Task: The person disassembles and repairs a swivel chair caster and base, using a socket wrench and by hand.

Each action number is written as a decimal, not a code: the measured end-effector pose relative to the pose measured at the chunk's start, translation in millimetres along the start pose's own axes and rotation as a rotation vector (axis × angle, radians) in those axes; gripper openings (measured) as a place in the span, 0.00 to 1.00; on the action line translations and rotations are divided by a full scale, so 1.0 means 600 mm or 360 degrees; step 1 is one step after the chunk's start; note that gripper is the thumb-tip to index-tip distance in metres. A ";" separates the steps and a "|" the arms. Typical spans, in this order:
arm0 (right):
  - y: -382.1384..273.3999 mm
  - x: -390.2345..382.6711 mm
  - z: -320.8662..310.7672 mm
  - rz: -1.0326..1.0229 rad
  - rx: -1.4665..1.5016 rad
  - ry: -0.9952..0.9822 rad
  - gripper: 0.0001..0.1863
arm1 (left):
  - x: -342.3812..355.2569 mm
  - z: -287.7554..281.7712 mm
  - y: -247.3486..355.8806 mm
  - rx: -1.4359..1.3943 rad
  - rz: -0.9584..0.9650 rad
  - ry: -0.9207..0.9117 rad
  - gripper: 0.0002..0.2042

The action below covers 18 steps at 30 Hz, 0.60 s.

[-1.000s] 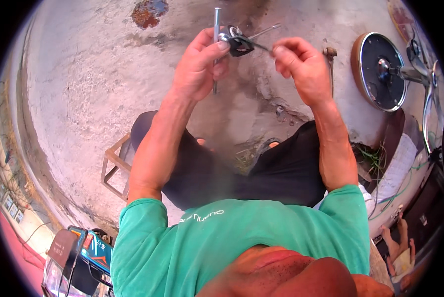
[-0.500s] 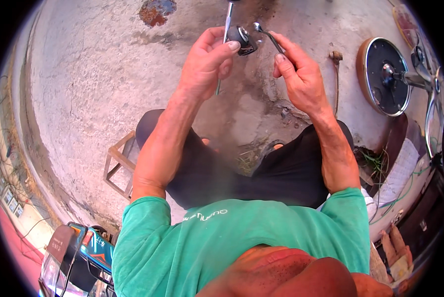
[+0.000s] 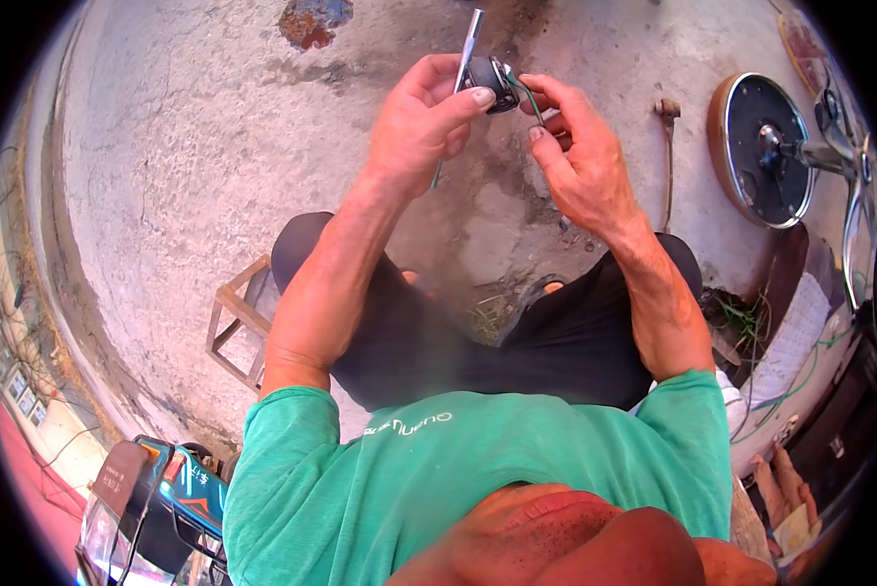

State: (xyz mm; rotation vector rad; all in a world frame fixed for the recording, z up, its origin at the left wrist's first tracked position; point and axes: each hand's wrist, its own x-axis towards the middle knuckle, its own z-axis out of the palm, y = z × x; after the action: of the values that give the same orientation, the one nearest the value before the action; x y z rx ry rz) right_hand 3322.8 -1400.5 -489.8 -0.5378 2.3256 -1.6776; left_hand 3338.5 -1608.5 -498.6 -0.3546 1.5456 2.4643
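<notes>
Two hands meet above a concrete floor (image 3: 213,146): the left hand (image 3: 421,115) grips a black cylindrical fitting (image 3: 485,86) between thumb and fingers; the right hand (image 3: 585,161) pinches a slim metal tool (image 3: 531,96) at its right. Probably light and stiff, the fitting is best held round its body, though a metal rod (image 3: 471,39) crowds its left. Farther right lie a hammer (image 3: 667,110) and an overturned round stool (image 3: 756,176).

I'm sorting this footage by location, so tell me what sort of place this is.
Probably an outdoor repair spot or yard: rough, stained concrete ground, what looks like a hammer lying there, and apparently a round stool tipped over.
</notes>
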 end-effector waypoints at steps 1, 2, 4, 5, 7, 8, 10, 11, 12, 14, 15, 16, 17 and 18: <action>0.009 0.002 -0.001 -0.0086 -0.0031 0.0022 0.26 | -0.002 0.004 0.000 0.0042 -0.0008 0.0007 0.21; 0.013 0.002 -0.001 -0.0171 -0.0063 0.0045 0.26 | -0.004 0.008 0.000 0.0083 -0.0018 0.0013 0.21; 0.010 0.001 -0.005 -0.0211 -0.0151 0.0024 0.28 | -0.008 0.016 0.000 0.0129 0.0004 0.0015 0.20; 0.007 0.002 -0.006 -0.0232 -0.0196 0.0013 0.28 | -0.009 0.018 0.000 0.0152 0.0017 0.0017 0.20; -0.002 -0.002 -0.002 -0.0242 -0.0223 0.0040 0.30 | -0.010 0.021 0.000 0.0236 -0.0004 0.0021 0.20; -0.006 -0.003 0.002 -0.0248 -0.0238 0.0054 0.31 | -0.011 0.021 0.000 0.0278 -0.0014 0.0022 0.20; -0.002 -0.005 0.014 -0.0254 -0.0266 0.0060 0.31 | -0.013 0.017 -0.001 0.0296 -0.0009 0.0017 0.19; -0.001 -0.005 0.019 -0.0260 -0.0281 0.0063 0.32 | -0.013 0.016 0.000 0.0305 -0.0003 0.0015 0.19; -0.004 -0.004 0.024 -0.0228 -0.0288 0.0067 0.32 | -0.014 0.014 0.000 0.0317 -0.0017 0.0036 0.19; -0.013 0.001 0.032 -0.0169 -0.0306 0.0088 0.32 | -0.011 0.009 0.001 0.0344 -0.0038 0.0067 0.17; -0.011 0.007 0.033 -0.0182 -0.0352 0.0113 0.32 | -0.006 0.012 0.005 0.0371 -0.0048 0.0080 0.17; -0.003 0.008 0.042 -0.0193 -0.0395 0.0149 0.32 | -0.008 0.013 0.009 0.0404 -0.0057 0.0085 0.16; 0.008 0.016 0.040 -0.0219 -0.0459 0.0200 0.32 | 0.001 0.018 0.009 0.0430 -0.0044 0.0072 0.16; 0.014 0.020 0.042 -0.0260 -0.0417 0.0278 0.30 | 0.005 0.017 0.006 0.0500 -0.0054 0.0072 0.16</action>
State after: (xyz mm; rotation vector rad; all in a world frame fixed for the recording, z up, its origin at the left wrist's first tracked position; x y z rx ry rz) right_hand 3320.1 -1425.2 -505.7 -0.6712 2.7179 -1.5501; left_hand 3333.4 -1600.8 -492.2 -0.3791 1.8905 2.1536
